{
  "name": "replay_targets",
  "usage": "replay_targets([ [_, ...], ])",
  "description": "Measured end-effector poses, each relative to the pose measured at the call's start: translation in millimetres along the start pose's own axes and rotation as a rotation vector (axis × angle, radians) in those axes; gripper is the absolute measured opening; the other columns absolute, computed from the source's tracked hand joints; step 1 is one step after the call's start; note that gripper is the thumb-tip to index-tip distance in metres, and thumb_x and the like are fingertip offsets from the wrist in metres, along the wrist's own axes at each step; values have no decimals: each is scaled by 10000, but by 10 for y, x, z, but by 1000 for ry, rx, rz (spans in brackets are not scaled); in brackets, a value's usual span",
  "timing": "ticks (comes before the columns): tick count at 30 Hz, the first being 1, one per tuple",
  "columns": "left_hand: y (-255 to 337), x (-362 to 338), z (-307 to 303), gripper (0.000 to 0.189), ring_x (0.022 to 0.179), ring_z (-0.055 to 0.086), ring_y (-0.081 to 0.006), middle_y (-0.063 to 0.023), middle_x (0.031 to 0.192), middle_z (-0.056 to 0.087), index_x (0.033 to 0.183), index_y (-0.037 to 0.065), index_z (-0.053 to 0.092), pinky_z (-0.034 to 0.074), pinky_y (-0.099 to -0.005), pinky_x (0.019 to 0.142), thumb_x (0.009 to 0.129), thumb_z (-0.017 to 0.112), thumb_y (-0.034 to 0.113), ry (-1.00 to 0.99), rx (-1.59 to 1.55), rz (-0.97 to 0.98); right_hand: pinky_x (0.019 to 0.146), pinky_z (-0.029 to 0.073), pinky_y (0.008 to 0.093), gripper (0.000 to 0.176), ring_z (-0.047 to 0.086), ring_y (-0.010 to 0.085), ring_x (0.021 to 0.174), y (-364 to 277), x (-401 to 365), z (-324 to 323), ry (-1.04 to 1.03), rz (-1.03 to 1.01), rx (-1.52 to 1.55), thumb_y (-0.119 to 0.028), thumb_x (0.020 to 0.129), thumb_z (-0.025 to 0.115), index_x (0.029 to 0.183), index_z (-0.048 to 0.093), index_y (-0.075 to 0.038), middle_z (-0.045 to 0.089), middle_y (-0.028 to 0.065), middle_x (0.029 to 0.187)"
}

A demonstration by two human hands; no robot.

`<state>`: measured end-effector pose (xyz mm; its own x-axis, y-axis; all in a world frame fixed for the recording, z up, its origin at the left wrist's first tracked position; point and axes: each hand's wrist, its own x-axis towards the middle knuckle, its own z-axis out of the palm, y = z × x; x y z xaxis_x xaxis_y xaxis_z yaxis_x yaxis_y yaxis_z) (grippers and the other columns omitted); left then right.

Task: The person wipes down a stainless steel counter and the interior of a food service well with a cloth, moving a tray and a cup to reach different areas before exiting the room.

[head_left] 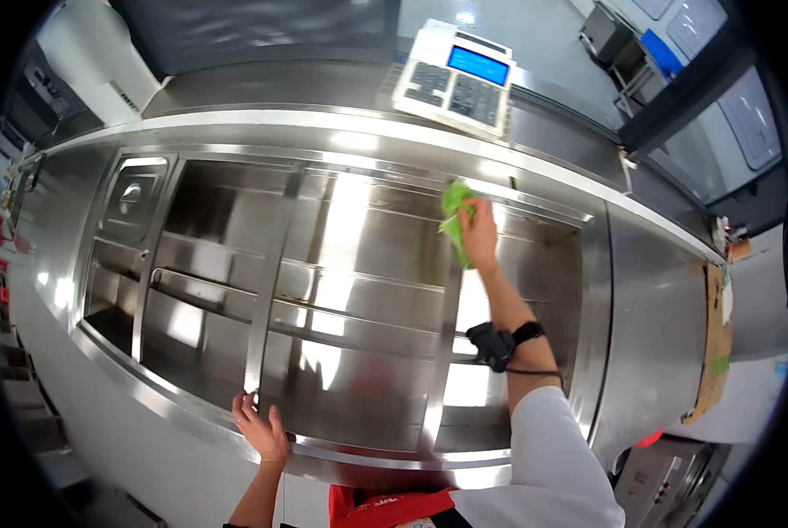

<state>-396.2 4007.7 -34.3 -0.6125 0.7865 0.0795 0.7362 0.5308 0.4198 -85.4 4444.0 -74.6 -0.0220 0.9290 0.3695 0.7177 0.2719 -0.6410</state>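
Note:
My right hand (478, 231) is closed on a green cloth (455, 211), at the far end of a metal divider bar near the back rim of a steel counter unit (359, 255). A black device (493, 346) is strapped to my right forearm. At the front edge of the unit, my left hand (260, 431) rests with its fingers apart by the near end of another divider bar (262, 339), holding nothing.
Behind the unit, a keypad device with a blue screen (456, 79) stands on the ledge. A metal lid (132, 201) lies in the left compartment. Thin rails cross the wells. Brown cardboard (713, 343) is at the right.

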Motion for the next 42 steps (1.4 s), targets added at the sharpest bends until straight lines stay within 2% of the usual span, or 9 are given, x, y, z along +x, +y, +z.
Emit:
replay_targets([
  [3,27,17,-25,447,1200,389,-392,-201,1311,376,1229,17,449,322,-473,996,847,548,227,-42,-29,-62,697,455,447,206,556,363,848,5,247,108,71,-67,-10,-110,828,626,998,517,-71,533,145,955],
  [8,-26,0,-10,492,1160,408,-394,-228,1307,374,1225,13,452,324,-471,980,800,614,201,1,-95,-2,686,428,439,195,520,375,823,-259,-1057,-367,-104,-189,-98,-87,816,620,966,510,-30,501,171,907],
  [18,-225,19,-210,471,1257,323,-416,-209,1316,350,1202,6,461,271,-482,1042,776,605,144,-68,-562,43,725,472,380,210,563,317,833,-1599,-3397,-1445,-783,-164,-44,-89,775,658,958,560,-60,537,155,919],
  [23,-1010,417,-598,408,1312,258,-357,-203,1361,310,1226,15,429,192,-458,1091,837,497,115,56,-678,-71,775,456,319,265,558,223,850,-2536,-3490,-767,-509,443,576,-29,836,591,1080,488,-42,535,128,969],
  [25,-1572,748,-799,396,1305,266,-356,-206,1354,316,1234,17,427,211,-455,1088,867,492,151,146,-597,-51,783,458,318,299,556,243,854,-3103,-3416,-325,-416,321,625,0,823,586,1099,475,-33,528,121,1000],
  [29,-2475,1300,-1174,437,1255,345,-374,-210,1364,321,1248,10,444,275,-450,1053,911,500,283,213,-379,-1,722,487,405,305,564,325,870,-3809,-3624,446,-549,-184,103,-107,819,618,1090,488,-56,513,145,1004],
  [34,-3134,1771,-1295,433,1243,365,-369,-177,1377,337,1238,36,480,310,-452,1017,909,510,315,217,-144,31,639,491,458,255,591,363,817,-3787,-3394,1095,-673,-159,-188,-192,833,621,1019,488,-79,521,137,1026],
  [40,-3215,1916,-1281,408,1237,370,-368,-179,1366,347,1226,33,483,330,-443,1006,907,508,286,192,-147,-4,627,477,478,217,590,383,820,-3375,-1995,1874,-142,-142,-169,-158,870,564,1039,481,-49,552,159,983],
  [42,-3211,1918,-1292,403,1236,372,-368,-179,1365,348,1224,31,483,328,-446,1007,905,509,276,166,-131,-20,771,410,433,204,562,333,888,-3392,-1662,1947,-44,-195,-281,-136,855,583,1028,513,-51,561,135,976],
])
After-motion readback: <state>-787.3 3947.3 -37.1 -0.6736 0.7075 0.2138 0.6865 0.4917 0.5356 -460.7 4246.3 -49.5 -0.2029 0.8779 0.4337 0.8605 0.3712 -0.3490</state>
